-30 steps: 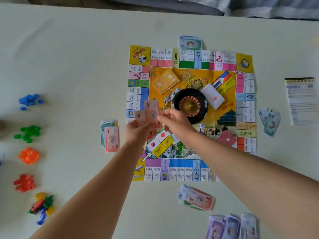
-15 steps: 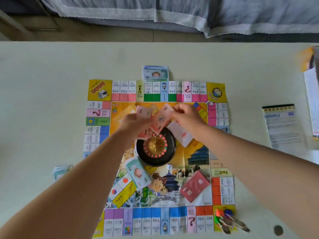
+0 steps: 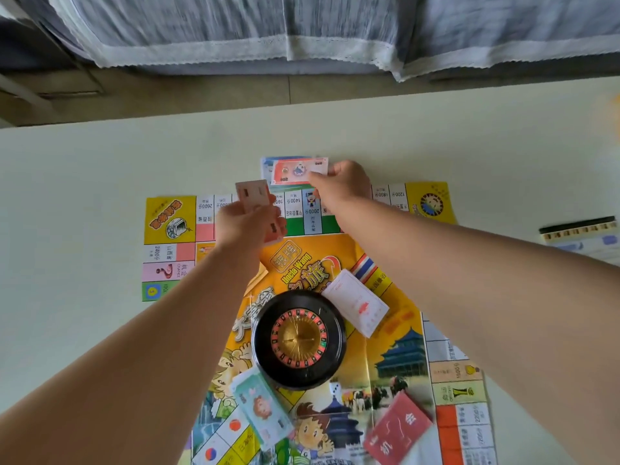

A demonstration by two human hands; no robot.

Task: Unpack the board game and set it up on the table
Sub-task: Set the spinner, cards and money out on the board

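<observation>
Beyond the black round roulette wheel (image 3: 298,340), at the far edge of the colourful paper game board (image 3: 169,219), the right hand (image 3: 342,182) has its grip pinched on the right end of an orange-and-white paper banknote (image 3: 295,171). The note sits over a bluish note (image 3: 266,165) lying on the pale desk (image 3: 84,229) just past the board; whether the two touch cannot be told. Beyond the wheel and to its left, the left hand (image 3: 245,226) has its grip clenched round a small stack of pink paper notes (image 3: 253,194), held over the board's far row of squares. The wheel stands on the middle of the board. A white card stack (image 3: 359,303) lies just right of the wheel's far side, a pale green banknote (image 3: 258,407) against its near left rim, a small white die (image 3: 334,388) just beside its near edge, and a red card stack (image 3: 397,431) nearer and to the right.
</observation>
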